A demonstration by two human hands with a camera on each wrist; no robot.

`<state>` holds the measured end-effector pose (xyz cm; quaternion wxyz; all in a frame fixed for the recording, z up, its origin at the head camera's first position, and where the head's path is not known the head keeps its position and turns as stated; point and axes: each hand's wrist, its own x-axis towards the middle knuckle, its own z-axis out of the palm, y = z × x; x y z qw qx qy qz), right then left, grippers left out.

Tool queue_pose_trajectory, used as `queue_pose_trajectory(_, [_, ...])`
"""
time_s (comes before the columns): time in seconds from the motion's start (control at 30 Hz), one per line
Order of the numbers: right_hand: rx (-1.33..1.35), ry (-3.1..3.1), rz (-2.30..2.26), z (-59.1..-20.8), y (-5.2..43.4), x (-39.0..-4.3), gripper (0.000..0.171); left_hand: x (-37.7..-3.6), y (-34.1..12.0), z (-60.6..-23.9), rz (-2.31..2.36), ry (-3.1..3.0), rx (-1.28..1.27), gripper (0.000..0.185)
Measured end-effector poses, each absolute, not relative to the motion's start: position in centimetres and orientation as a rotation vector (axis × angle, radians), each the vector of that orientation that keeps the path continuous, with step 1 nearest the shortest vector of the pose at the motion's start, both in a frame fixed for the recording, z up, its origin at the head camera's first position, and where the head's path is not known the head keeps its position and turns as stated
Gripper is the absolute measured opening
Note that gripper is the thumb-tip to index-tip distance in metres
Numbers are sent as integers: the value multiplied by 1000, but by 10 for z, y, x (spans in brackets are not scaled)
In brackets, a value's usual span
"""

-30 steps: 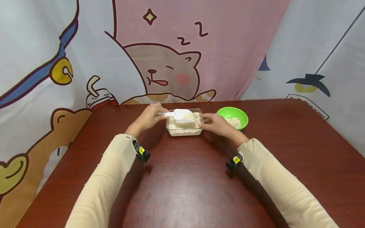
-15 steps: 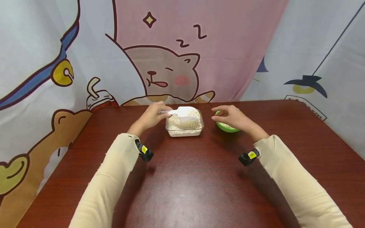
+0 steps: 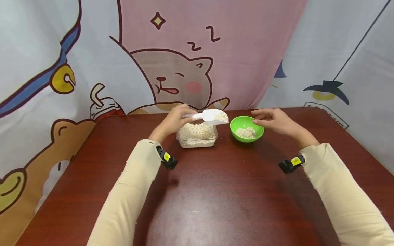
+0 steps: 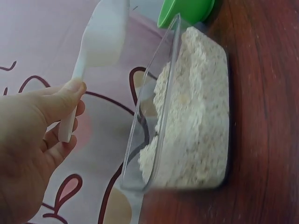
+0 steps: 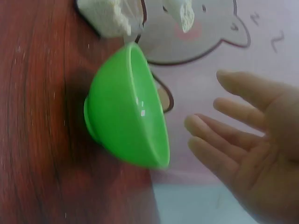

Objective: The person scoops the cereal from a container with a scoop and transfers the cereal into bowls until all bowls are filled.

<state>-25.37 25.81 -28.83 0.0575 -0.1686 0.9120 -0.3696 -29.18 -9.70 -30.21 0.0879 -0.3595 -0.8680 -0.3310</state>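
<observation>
Red table: scoop now raised, nearer bowl.

left hand pinching, right hand open, raised

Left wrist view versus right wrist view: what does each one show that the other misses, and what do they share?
Only the left wrist view shows the left hand pinching the white scoop's handle, and the clear container seen full length, heaped with oat flakes. Only the right wrist view shows the right hand, fingers straight, apart from the bowl, and that bowl's whole outer wall. Both show the green bowl, the wooden table and the cartoon backdrop.
</observation>
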Motion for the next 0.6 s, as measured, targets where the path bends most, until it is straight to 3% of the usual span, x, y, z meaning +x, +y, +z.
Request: queue_pose_trajectory(0.6, [-412,2623,-1089,-326,297,-280,64,-304,-54,-306,-1046,-2630,-1107,20])
